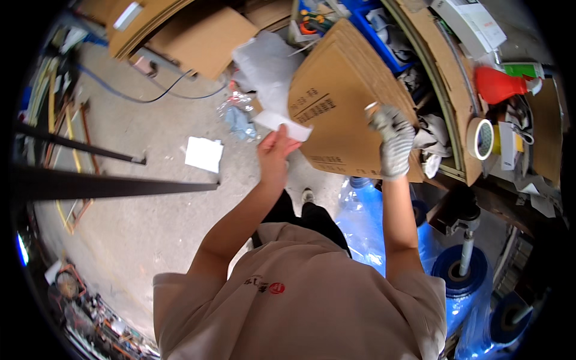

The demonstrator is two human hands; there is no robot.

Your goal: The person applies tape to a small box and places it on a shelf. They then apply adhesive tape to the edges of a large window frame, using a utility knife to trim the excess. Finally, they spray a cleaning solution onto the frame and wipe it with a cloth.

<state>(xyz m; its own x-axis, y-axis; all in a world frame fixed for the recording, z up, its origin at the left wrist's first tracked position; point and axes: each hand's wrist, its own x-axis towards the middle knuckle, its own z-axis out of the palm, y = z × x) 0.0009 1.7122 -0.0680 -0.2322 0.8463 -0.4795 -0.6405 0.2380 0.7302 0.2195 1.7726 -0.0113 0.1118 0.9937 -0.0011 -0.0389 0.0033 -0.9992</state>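
My bare left hand (pixel 276 150) is closed on one end of a white paper strip (pixel 292 128), pinched between thumb and fingers. The strip's free end reaches toward a stack of flat brown cardboard sheets (pixel 336 114) that leans in front of me. My right hand (pixel 396 141) wears a striped grey-white work glove. It is raised over the right side of the cardboard with its fingers curled. A small pale thing (pixel 372 108) shows at its fingertips, too blurred to name.
At the right, a workbench carries a tape roll (pixel 480 138), a red plastic bottle (pixel 497 86) and a white box (pixel 471 27). Blue film rolls (pixel 462 270) stand below. A white sheet (pixel 204 154) lies on the floor, near dark metal bars (pixel 120 182) at left.
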